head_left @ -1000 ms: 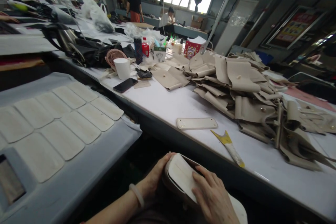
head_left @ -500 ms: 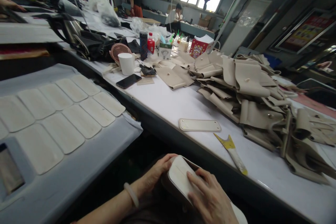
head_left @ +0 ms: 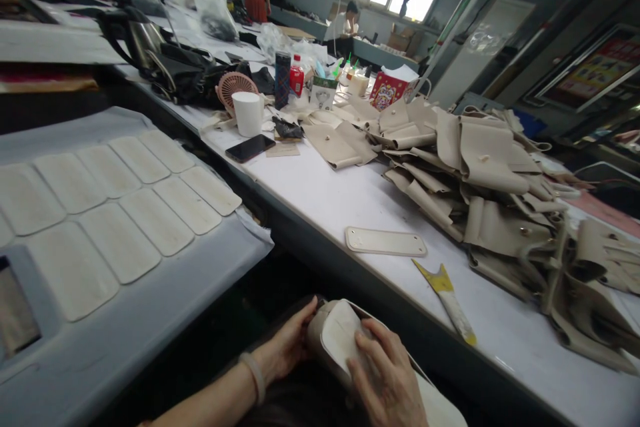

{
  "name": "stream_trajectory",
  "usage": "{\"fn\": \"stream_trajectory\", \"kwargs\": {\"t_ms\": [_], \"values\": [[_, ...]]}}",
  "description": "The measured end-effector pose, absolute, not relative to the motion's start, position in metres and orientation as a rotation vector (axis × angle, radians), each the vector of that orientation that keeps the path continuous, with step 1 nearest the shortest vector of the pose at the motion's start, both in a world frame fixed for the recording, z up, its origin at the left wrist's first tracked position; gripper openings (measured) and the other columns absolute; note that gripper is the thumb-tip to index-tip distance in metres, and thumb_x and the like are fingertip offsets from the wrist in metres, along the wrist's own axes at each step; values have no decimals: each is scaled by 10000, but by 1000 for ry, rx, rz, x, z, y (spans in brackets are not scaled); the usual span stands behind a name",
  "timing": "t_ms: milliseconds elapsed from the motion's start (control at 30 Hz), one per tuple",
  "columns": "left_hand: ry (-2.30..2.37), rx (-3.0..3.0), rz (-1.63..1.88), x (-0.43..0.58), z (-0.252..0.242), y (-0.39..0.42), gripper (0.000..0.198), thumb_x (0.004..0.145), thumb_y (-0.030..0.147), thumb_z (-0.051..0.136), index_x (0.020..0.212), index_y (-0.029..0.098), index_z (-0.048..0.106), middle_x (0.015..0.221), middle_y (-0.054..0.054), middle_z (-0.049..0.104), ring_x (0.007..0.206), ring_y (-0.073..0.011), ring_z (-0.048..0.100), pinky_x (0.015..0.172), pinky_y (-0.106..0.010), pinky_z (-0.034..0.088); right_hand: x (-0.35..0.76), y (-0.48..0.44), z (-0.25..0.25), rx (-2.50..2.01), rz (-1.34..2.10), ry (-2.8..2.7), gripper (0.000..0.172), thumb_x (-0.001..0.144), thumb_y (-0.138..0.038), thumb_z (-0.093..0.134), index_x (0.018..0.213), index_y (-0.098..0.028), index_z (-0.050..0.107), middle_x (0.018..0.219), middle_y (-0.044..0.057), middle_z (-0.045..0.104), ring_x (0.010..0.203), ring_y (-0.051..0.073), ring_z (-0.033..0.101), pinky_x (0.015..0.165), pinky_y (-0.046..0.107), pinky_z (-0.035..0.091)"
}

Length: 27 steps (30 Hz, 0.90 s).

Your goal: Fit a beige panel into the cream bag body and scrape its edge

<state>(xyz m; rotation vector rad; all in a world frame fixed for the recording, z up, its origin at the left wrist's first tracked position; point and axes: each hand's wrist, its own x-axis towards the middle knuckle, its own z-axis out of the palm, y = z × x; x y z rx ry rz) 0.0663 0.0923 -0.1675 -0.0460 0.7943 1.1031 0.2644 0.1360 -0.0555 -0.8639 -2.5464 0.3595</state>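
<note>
Our right hand point(head_left: 387, 380) runs off the bottom edge and covers part of the pale bag piece point(head_left: 340, 340) we hold. Our left hand point(head_left: 290, 347) hides its near left side. On the far right, the pile of tan pieces point(head_left: 490, 180) is cut off. The far people point(head_left: 345, 20) are too small to see well.
</note>
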Motion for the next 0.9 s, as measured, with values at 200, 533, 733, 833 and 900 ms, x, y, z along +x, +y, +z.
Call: {"fn": "stream_trajectory", "kwargs": {"t_ms": [200,533,733,833,900], "values": [[604,-46,1069,66,-159,99,590,853,576,636,1144,62,656,1076,-157,705,971,-272,651,894,-345,459,255,145,-32,-828,415,-2796,550,908,-253,555,1436,-286,404,1181,89,589,1026,251,599,873,401,549],[405,-122,962,70,-149,110,554,868,597,571,1025,79,686,870,-126,730,815,-244,670,802,-326,488,262,153,-38,-763,520,-2841,537,933,-291,545,1452,-333,413,1178,98,487,1052,223,568,881,350,567],[433,-58,878,71,-150,118,593,851,653,565,1013,96,688,922,-114,730,853,-236,657,833,-314,474,261,150,-47,-774,461,-2827,539,934,-304,551,1457,-314,422,1243,114,445,1111,245,552,905,352,565],[487,9,883,70,-151,117,672,854,719,509,998,89,693,899,-125,720,849,-243,651,809,-316,474,260,148,-48,-799,465,-2823,534,943,-306,533,1463,-321,413,1290,114,410,1153,250,539,932,357,558],[537,27,934,67,-150,114,706,858,736,481,1015,80,690,902,-129,710,855,-243,645,802,-314,472,260,146,-47,-825,488,-2818,528,950,-300,517,1466,-327,405,1302,112,402,1175,251,530,951,365,551]]}}
